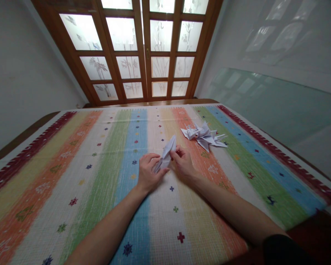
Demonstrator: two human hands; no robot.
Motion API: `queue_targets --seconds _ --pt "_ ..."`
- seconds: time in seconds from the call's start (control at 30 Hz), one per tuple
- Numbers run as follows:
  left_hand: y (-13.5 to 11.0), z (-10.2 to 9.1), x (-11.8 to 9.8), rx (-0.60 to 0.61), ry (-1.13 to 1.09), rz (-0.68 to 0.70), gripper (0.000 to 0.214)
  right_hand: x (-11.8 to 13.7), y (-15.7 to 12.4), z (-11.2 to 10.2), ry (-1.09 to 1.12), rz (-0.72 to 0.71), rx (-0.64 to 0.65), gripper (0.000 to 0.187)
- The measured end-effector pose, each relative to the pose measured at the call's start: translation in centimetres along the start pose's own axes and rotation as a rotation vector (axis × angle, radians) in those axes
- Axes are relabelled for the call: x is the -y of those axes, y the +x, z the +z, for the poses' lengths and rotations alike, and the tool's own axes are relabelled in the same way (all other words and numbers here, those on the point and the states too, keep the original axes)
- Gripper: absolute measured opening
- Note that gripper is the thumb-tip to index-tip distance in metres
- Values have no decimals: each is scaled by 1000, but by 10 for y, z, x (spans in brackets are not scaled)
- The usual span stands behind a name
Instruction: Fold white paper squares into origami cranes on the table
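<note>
Paper (167,151), folded, gripped by left hand (149,172), pinched by right hand (184,163), cross-patterned striped tablecloth (99,195) below

One view only: the head camera, worn by the person, positioned above the near edge of the worktop (16,142). It faces forward and down, along the worktop toward the glazed doors (127,67) beyond. The left hand (150,172) and right hand (184,163) lie near mid-frame, at close range. Coverage is wide, including the left wall (22,55) and right wall (298,55).
</note>
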State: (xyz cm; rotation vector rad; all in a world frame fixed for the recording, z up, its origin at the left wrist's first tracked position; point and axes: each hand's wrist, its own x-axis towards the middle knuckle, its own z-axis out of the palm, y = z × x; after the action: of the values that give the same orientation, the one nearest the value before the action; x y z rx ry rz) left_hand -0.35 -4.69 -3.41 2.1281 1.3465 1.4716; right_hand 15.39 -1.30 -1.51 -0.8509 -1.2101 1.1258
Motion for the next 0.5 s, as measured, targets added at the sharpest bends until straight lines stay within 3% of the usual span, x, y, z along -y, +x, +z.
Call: queue_targets --seconds 0.1,0.3,0.5 --pt "-1 2 -7 70 -68 -106 21 -2 -1 1 -2 4 -8 38" --pt "4 3 -10 155 -432 -432 15 -10 -4 -1 60 129 35 37" --pt "10 5 -10 -42 -763 -627 43 -11 -7 0 3 149 170 32"
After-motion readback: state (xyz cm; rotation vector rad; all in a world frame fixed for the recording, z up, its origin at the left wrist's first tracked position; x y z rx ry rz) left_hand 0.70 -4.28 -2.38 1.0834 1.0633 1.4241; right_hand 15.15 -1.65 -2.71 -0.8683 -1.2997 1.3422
